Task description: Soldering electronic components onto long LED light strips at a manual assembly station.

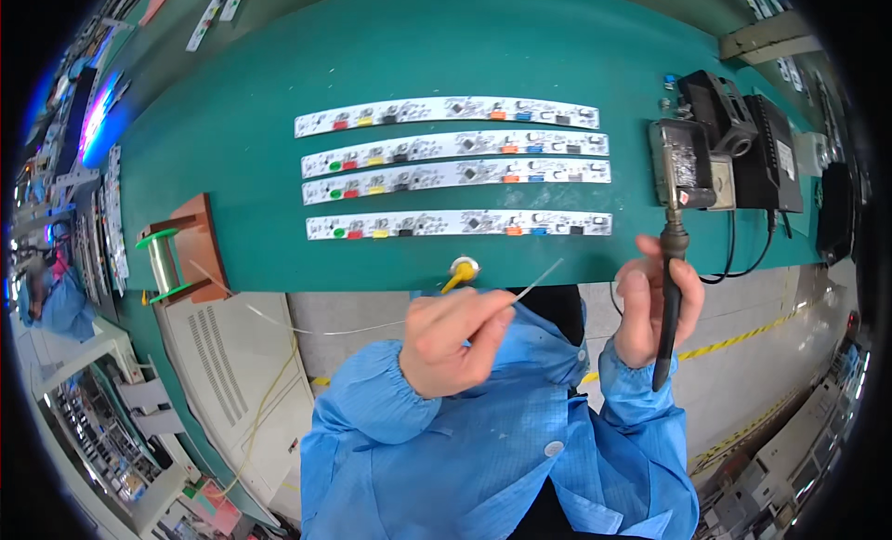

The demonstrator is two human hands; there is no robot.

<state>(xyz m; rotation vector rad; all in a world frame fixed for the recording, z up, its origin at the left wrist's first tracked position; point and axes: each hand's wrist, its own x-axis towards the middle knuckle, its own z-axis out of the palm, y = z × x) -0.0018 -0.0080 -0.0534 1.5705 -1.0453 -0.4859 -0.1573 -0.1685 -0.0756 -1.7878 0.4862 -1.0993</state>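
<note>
- across the green work mat, four long white circuit strips are laid side by side, well apart from both hands; none is touched, so the soldering on them is judged not yet begun.
- at the mat's right end, a black soldering station and an iron stand are seen, the stand judged empty.
- on the left edge, a green solder spool sits on a brown holder, with wire paid out toward the person.
- the right hand is closed around the soldering iron, held upright in front of the mat's near edge.
- the left hand is pinched shut on the solder wire, its free end pointing toward the iron.
- whether the strips already carry finished joints cannot be told.
</note>
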